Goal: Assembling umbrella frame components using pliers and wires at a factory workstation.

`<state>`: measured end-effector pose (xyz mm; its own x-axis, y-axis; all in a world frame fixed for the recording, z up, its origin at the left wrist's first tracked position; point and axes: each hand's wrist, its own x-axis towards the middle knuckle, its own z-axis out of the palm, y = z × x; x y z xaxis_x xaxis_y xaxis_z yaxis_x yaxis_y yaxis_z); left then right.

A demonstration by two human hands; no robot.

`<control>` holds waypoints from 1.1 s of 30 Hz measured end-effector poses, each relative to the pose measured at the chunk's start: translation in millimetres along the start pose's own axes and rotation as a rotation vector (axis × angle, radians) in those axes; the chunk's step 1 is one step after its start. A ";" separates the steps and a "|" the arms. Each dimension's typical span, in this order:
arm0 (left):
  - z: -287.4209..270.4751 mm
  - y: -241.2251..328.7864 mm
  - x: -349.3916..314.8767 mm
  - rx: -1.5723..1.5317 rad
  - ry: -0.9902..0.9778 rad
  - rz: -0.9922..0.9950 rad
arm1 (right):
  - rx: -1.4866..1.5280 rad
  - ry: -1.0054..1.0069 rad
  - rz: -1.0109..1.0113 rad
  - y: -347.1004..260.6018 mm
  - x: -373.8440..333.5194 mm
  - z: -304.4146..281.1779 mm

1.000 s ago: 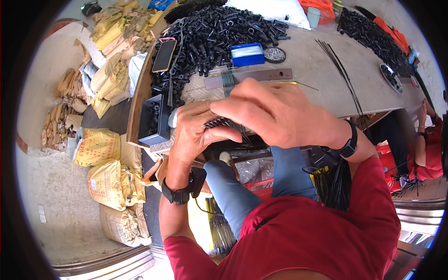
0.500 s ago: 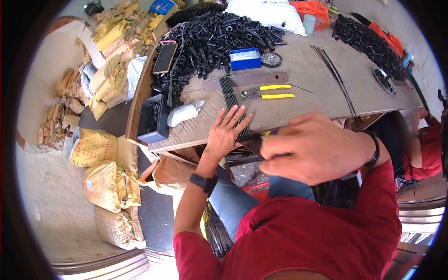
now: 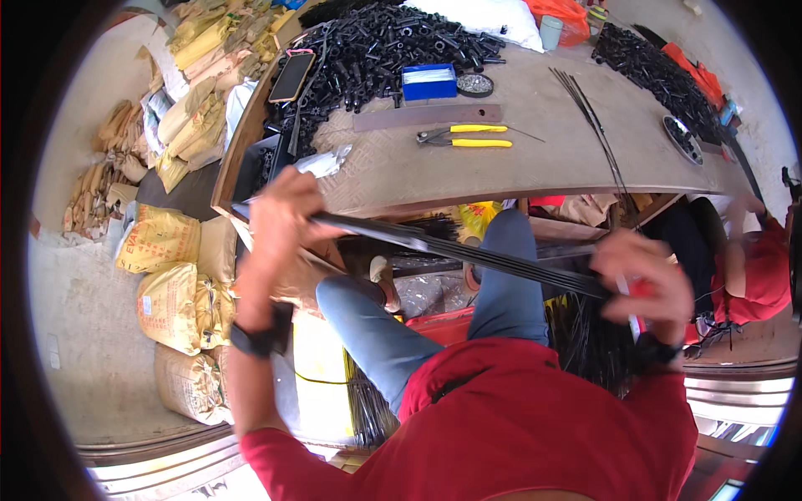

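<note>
A bundle of thin black rods (image 3: 468, 255) slants across above my lap, its left end higher than its right. My left hand (image 3: 288, 204) is closed around the left end. At the right end is my right hand (image 3: 647, 280), smeared by motion, with fingers on either side of the rods; whether it grips them I cannot tell. On the table beyond lie yellow-handled cutting pliers (image 3: 468, 135) and a flat brown bar (image 3: 426, 117). A white plastic bag (image 3: 326, 161) is just past my left hand.
A heap of black tubular parts (image 3: 393, 50) covers the back left of the table (image 3: 543, 159), beside a phone (image 3: 291, 78) and a blue box (image 3: 429, 82). Loose rods (image 3: 589, 117) overhang the front edge. Sacks (image 3: 171, 305) stand at left; another person (image 3: 756, 267) sits at right.
The rods have left the tabletop and now hang over my lap. My left hand has moved left and closed on them; my right hand has moved right to their other end.
</note>
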<state>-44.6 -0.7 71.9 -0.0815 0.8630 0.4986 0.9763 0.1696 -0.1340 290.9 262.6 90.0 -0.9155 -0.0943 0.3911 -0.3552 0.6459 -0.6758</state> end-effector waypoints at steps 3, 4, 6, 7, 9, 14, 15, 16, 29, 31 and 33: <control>-2.9 -40.8 11.9 0.213 -0.308 0.233 | -0.004 -0.294 0.234 110.6 12.9 115.9; 5.9 -36.1 25.7 0.299 -0.412 0.302 | 0.014 -0.381 0.120 158.1 10.2 160.7; 32.7 -2.7 41.1 0.327 -0.623 0.385 | 0.196 -0.691 0.396 228.2 -1.2 251.8; 47.6 8.1 30.0 0.259 -0.677 0.441 | 0.171 -0.833 0.436 221.1 10.0 275.3; 74.0 45.0 20.1 0.115 -0.743 0.576 | 0.150 -0.976 0.488 215.4 2.1 300.7; 80.7 82.3 34.8 0.044 -0.777 0.668 | 0.816 -0.709 0.549 193.1 6.3 275.0; 80.3 82.3 35.9 0.007 -0.795 0.652 | 0.821 -0.718 0.550 172.0 21.8 259.3; 81.5 81.9 38.0 -0.029 -0.810 0.643 | 0.782 -0.456 0.463 148.8 44.4 247.5; 77.7 113.1 -38.8 -0.923 0.371 -0.775 | 0.533 -0.195 0.257 140.7 48.3 245.5; 77.2 137.0 -42.1 -1.361 0.304 -0.774 | 0.429 -0.268 0.098 135.2 50.7 251.8; 90.0 146.5 -47.7 -1.573 0.390 -0.750 | 0.428 -0.542 0.025 133.7 61.6 219.8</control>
<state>84.3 25.8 -48.6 -0.7350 0.6312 0.2479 0.0284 -0.3366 0.9412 145.6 176.6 -113.6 -0.8499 -0.5208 0.0800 -0.2741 0.3075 -0.9112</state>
